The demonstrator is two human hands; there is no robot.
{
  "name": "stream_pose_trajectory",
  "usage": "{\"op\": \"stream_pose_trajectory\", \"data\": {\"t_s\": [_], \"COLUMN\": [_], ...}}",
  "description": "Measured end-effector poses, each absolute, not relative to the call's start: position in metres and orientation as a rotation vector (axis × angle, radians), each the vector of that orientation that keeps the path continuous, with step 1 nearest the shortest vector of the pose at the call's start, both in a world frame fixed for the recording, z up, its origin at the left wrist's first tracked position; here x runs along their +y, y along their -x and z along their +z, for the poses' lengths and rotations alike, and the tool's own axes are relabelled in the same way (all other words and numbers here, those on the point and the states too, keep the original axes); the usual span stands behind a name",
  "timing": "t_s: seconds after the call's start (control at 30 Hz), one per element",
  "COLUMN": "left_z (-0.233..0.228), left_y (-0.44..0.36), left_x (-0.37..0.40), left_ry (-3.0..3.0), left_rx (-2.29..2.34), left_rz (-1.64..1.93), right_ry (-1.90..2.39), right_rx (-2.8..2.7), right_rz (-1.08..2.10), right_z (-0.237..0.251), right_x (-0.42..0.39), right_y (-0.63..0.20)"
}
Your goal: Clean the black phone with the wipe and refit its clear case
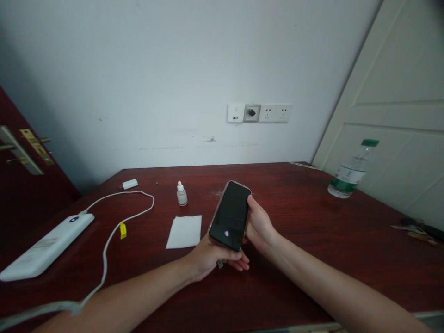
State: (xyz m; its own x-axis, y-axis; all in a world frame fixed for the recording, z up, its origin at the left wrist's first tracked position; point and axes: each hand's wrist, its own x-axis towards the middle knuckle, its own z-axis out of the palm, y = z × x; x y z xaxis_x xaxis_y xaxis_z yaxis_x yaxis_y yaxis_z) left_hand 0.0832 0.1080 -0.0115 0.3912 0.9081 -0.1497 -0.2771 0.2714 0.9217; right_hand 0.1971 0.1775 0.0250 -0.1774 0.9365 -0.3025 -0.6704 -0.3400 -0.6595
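A smartphone with a dark screen and a clear-edged case is held tilted above the table, a small light spot glowing low on its screen. My left hand grips it from below, thumb across the lower edge. Beneath that hand pokes out a small metallic piece, too small to name. My right hand clasps the phone's right edge, its thumb at the upper right corner and the other fingers hidden behind. Left of the phone lies a folded white paper, and behind it stands a small dropper bottle.
A white power bank lies at left; its white cable with a yellow tag runs toward my left forearm. Farther back is a white charger. At right are a water bottle and keys on the table.
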Motion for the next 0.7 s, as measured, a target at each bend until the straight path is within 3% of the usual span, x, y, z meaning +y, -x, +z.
{"op": "stream_pose_trajectory", "data": {"t_s": [0.3, 0.7], "left_z": [-0.013, -0.012], "left_y": [-0.083, -0.068], "left_x": [0.111, 0.12], "left_ry": [-0.925, -1.462], "left_rx": [0.832, 1.261], "left_rz": [1.017, 1.78], "right_ry": [0.74, 0.613], "right_rx": [-0.515, -0.634], "right_rz": [1.836, 1.693], "right_z": [0.024, 0.016], "right_x": [0.181, 0.186], "right_y": [-0.199, -0.2]}}
